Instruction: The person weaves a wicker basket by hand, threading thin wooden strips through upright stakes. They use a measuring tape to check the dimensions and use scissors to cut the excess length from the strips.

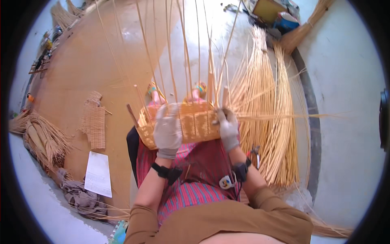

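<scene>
striped cloth (195, 197) is lying beneath a woven basket (199, 125); the left hand (167, 129) is resting flat and unclenched against the basket's front, the right hand (228, 127) is clamping its right end. farther off, long stalk bundles (286, 134) are lying on the floor (105, 65)

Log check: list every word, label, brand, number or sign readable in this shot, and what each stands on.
None can be read.
White sheet on the floor: faint marks, too small to read.
Round white tag near the right wrist: coloured mark, too blurred to make out.
Woven basket: no lettering seen.
</scene>
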The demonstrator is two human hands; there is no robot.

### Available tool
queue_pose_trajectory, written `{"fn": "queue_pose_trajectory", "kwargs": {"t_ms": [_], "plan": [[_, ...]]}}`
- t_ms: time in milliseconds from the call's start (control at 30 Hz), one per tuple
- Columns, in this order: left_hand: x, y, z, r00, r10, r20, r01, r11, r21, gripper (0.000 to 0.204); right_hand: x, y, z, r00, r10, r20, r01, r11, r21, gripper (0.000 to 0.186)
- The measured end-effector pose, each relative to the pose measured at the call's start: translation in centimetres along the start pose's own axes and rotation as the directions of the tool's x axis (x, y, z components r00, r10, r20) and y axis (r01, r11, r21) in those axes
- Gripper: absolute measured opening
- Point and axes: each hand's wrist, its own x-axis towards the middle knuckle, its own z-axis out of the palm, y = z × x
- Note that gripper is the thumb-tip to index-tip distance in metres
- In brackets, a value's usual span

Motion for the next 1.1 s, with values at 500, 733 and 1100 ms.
{"fn": "queue_pose_trajectory", "kwargs": {"t_ms": [500, 733, 1100], "plan": [[-2.1, 5.1, 4.8, 0.917, -0.149, 0.371, 0.211, 0.969, -0.132, 0.069, -4.5, -6.1, -1.6, 0.975, -0.22, -0.033, 0.174, 0.848, -0.501, 0.041], [2.8, 0.6, -0.7, 0.988, -0.087, 0.124, 0.096, 0.994, -0.06, 0.065, 1.1, -4.9, 2.3, 0.764, -0.303, 0.57, 0.615, 0.075, -0.785, 0.089], [1.8, -0.6, 2.7, 0.977, 0.001, 0.215, -0.038, 0.985, 0.171, 0.041, 1.2, -3.2, 4.4, 0.78, -0.493, 0.385, 0.494, 0.108, -0.863, 0.071]]}}
